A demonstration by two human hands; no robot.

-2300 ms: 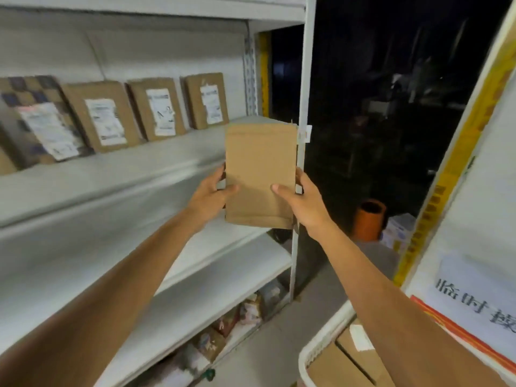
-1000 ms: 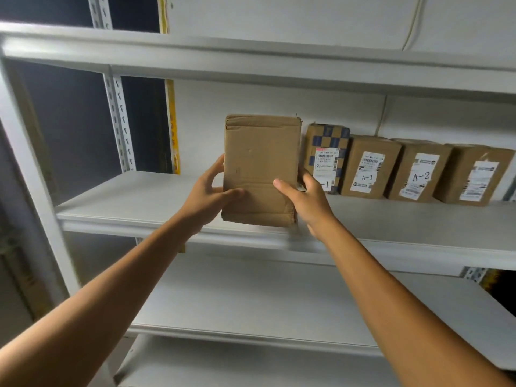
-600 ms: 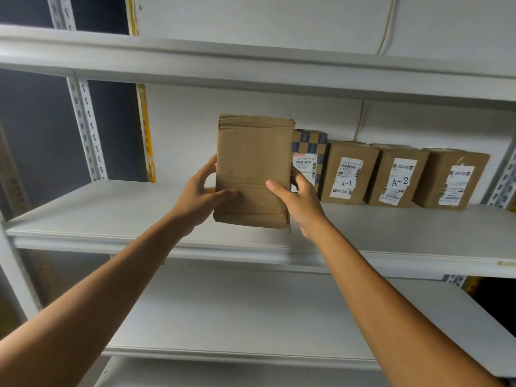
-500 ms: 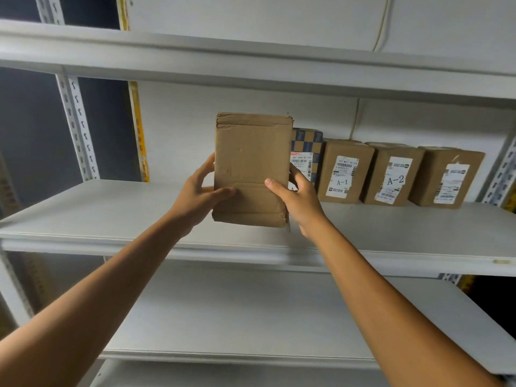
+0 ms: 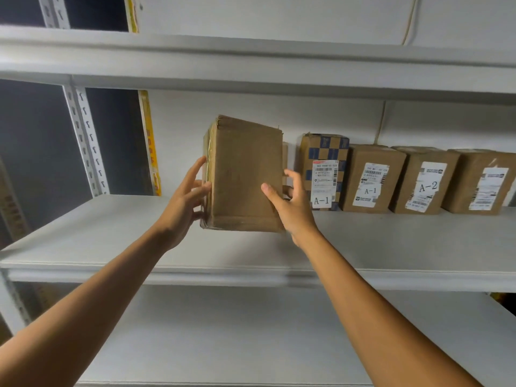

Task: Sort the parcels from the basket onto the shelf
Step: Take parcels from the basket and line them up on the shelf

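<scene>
on a white metal shelf [image 5: 83, 247], left of four labelled boxes [image 5: 371, 180], we hold a creased, plain brown parcel [image 5: 245, 174] upright, perhaps touching it: left hand [image 5: 181, 203] presses its side with straight fingers, right hand [image 5: 294, 209] grips its edge.

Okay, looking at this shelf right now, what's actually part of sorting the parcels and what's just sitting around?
Part of the job: plain parcel, right hand gripping it, left hand pressing its side; middle shelf; shelved row: checkered parcel, A-1 brown parcel, A-2 parcel, end parcel.

Just there: yellow strip, slotted upright, wall cable.
</scene>
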